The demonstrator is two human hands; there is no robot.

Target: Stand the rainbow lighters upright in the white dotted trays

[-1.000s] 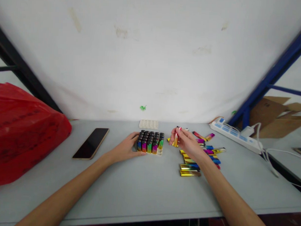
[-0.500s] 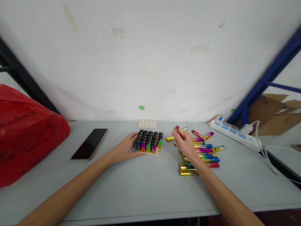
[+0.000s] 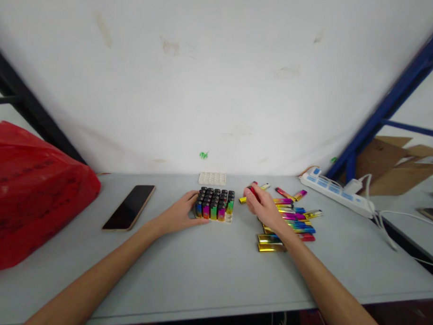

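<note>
Upright lighters [image 3: 214,210] with black tops and shiny multicoloured bodies stand in rows in a white tray [image 3: 229,220]. One spot at the tray's front right corner holds no lighter. My left hand [image 3: 179,212] grips the tray of lighters from the left, thumb along the front and fingers at the back. To the right of the tray, my right hand [image 3: 264,208] is closed round a red lighter [image 3: 253,190], which its fingers partly hide. Beneath and beyond this hand lies a loose pile of metallic lighters [image 3: 296,224].
A second white tray [image 3: 212,178] lies by the wall. On the left are a phone [image 3: 129,208] and a big red plastic bag [image 3: 34,199]. A white power strip [image 3: 338,193] with cables runs along the right, near a cardboard box [image 3: 390,164] and a blue post [image 3: 385,107].
My right hand has shifted slightly left toward the tray and turned a little, with the red lighter in its fingers. My left hand and the tray have stayed put.
</note>
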